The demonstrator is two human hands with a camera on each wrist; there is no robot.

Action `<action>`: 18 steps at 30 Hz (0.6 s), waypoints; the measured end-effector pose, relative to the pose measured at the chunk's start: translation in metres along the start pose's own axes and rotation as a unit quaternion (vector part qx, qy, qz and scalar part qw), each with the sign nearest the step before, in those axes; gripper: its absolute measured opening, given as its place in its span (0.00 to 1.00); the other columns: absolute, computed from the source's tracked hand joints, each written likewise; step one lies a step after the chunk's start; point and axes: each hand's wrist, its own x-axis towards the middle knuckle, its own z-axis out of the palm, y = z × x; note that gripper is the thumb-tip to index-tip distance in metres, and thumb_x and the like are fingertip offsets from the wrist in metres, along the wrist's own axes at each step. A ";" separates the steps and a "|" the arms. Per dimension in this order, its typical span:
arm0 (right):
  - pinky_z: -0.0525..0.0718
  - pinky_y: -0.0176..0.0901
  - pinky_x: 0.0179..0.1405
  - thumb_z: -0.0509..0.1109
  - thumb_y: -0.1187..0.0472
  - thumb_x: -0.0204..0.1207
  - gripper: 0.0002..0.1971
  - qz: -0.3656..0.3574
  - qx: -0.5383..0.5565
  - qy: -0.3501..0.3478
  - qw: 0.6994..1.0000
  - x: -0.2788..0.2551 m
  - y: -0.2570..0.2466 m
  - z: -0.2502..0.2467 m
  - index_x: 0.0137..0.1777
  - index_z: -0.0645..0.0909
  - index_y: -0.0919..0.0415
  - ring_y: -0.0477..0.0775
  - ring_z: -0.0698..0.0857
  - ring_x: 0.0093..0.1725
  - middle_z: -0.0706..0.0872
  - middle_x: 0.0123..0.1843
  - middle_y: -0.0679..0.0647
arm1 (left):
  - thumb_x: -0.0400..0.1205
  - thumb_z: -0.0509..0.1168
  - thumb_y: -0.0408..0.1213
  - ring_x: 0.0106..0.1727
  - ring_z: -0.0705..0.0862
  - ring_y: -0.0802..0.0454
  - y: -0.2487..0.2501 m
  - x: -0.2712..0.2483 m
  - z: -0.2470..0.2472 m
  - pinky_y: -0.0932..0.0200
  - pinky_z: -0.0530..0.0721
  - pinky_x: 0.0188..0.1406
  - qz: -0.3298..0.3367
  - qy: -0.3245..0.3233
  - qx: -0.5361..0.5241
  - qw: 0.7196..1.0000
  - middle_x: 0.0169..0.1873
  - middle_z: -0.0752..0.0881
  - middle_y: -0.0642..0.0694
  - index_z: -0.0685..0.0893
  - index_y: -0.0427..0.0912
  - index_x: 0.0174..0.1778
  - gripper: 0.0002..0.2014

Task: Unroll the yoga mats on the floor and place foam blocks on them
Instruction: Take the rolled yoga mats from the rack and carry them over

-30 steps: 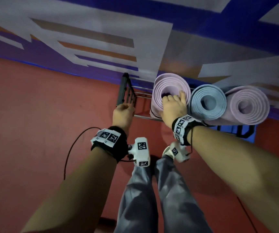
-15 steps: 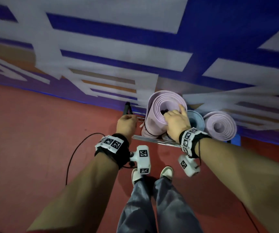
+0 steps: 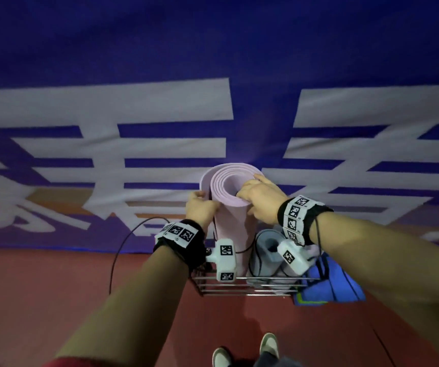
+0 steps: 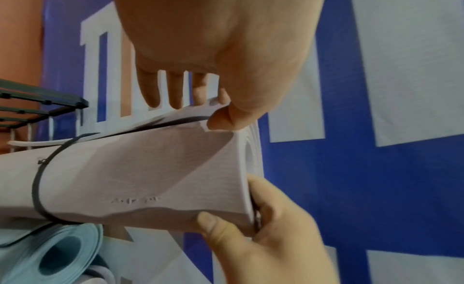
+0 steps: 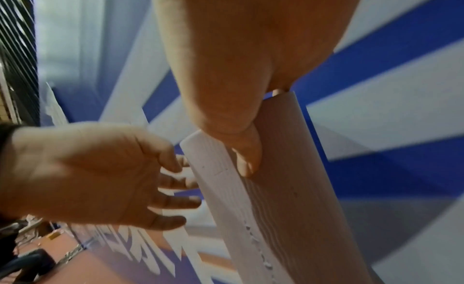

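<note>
A rolled pink yoga mat stands upright, raised above the wire rack, with a black strap round it. My right hand grips the mat's top rim, fingers inside the roll and thumb on the outside. At the mat's left side, my left hand pinches the loose outer edge, with the thumb on the front and the fingers behind. A rolled blue-grey mat stays in the rack, partly hidden by my right wrist camera. No foam block is plainly visible.
A blue and white printed banner covers the wall just behind the rack. Flat blue items lie against the rack's right side. Red floor stretches to the left and toward my feet. A black cable hangs from my left wrist.
The pink mat has come up out of the rack with my right hand. My left hand left the rack's rail and took the mat's loose edge. The view tilted up toward the wall.
</note>
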 end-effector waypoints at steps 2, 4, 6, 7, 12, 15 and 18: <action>0.46 0.52 0.84 0.77 0.61 0.68 0.16 0.003 0.006 0.020 1.000 -0.006 -0.003 -0.029 0.56 0.83 0.51 0.51 0.75 0.69 0.85 0.58 0.47 | 0.62 0.70 0.31 0.52 0.84 0.45 0.012 -0.004 -0.004 0.50 0.86 0.46 0.026 0.011 0.005 1.000 0.63 0.80 0.40 0.68 0.50 0.67 0.36; 0.49 0.49 0.82 0.79 0.60 0.67 0.16 0.012 0.015 0.042 0.999 -0.012 -0.005 -0.055 0.56 0.84 0.51 0.51 0.76 0.67 0.85 0.57 0.48 | 0.64 0.69 0.29 0.52 0.84 0.43 0.026 -0.010 -0.008 0.45 0.87 0.50 0.043 0.013 -0.021 0.999 0.61 0.80 0.39 0.64 0.55 0.67 0.37; 0.57 0.46 0.76 0.81 0.60 0.65 0.15 0.015 0.029 0.073 0.997 -0.019 -0.008 -0.078 0.51 0.84 0.52 0.53 0.79 0.61 0.85 0.53 0.49 | 0.72 0.64 0.23 0.44 0.83 0.45 0.037 -0.020 -0.013 0.49 0.83 0.45 0.042 0.012 -0.049 0.998 0.52 0.82 0.37 0.60 0.52 0.71 0.35; 0.62 0.45 0.70 0.81 0.60 0.63 0.14 0.016 0.039 0.086 0.995 -0.023 -0.011 -0.088 0.48 0.85 0.53 0.54 0.80 0.58 0.85 0.50 0.49 | 0.75 0.62 0.22 0.41 0.81 0.47 0.039 -0.023 -0.015 0.51 0.82 0.41 0.048 0.009 -0.045 0.998 0.50 0.81 0.36 0.59 0.50 0.75 0.35; 0.76 0.48 0.53 0.83 0.63 0.59 0.15 0.008 0.094 0.122 0.988 -0.041 -0.023 -0.143 0.46 0.86 0.58 0.56 0.82 0.50 0.86 0.44 0.50 | 0.58 0.82 0.35 0.61 0.84 0.46 0.036 -0.036 -0.019 0.46 0.86 0.58 0.150 -0.099 0.050 0.982 0.67 0.79 0.48 0.66 0.56 0.78 0.52; 0.82 0.50 0.46 0.82 0.65 0.59 0.14 0.005 0.127 0.139 0.982 -0.047 -0.032 -0.172 0.45 0.86 0.55 0.55 0.83 0.46 0.87 0.42 0.51 | 0.48 0.91 0.49 0.69 0.81 0.49 0.029 -0.036 -0.012 0.38 0.83 0.65 0.238 -0.095 0.056 0.965 0.68 0.80 0.51 0.66 0.63 0.72 0.58; 0.83 0.48 0.46 0.81 0.65 0.62 0.16 0.021 0.158 0.150 0.976 -0.055 -0.039 -0.192 0.49 0.87 0.53 0.53 0.84 0.47 0.89 0.44 0.50 | 0.44 0.90 0.57 0.73 0.75 0.49 0.043 -0.047 -0.007 0.38 0.79 0.70 0.309 -0.044 0.076 0.947 0.73 0.72 0.50 0.56 0.61 0.79 0.69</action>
